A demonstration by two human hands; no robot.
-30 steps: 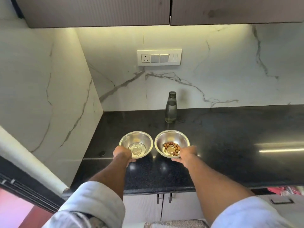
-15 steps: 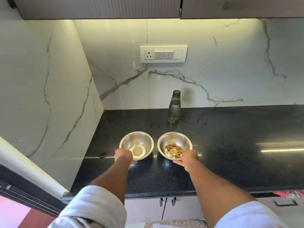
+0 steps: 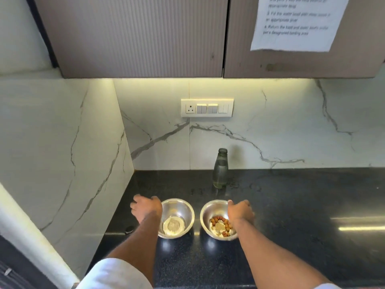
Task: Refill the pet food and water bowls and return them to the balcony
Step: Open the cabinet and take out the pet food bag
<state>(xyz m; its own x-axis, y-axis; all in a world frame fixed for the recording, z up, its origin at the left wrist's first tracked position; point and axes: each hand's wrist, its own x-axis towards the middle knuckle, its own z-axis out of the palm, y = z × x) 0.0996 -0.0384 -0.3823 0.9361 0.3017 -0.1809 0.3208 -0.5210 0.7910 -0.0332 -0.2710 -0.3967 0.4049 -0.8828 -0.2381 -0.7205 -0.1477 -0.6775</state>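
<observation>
Marble-patterned wall panels meet in a corner behind a black speckled worktop, with ribbed cabinet doors above and a printed sheet taped to the right-hand door. Against the back wall stands a capped glass bottle, part full of clear liquid, just behind the two steel bowls.

Both bowls rest on the worktop side by side, close but apart. The left bowl shows only a shallow glint at its bottom, so it looks nearly dry. The right bowl holds a small ring of brown kibble, far from a full serving.

What has changed: half a second ago each hand held its bowl by the near rim; now both have slid off to the outer sides. The left hand lies beside the left bowl's outer wall, fingers spread and loose, its grip apart and closed on nothing. The right hand sits over the right bowl's outer rim, perhaps touching it, but its fingers look relaxed and not clamped. The view has also tipped upward, taking in the cabinets and the sheet.

My reading is that the bowls have been set down for filling. Neither is refilled yet, so the bottle is the likely next reach for water, and no food supply is in view.
</observation>
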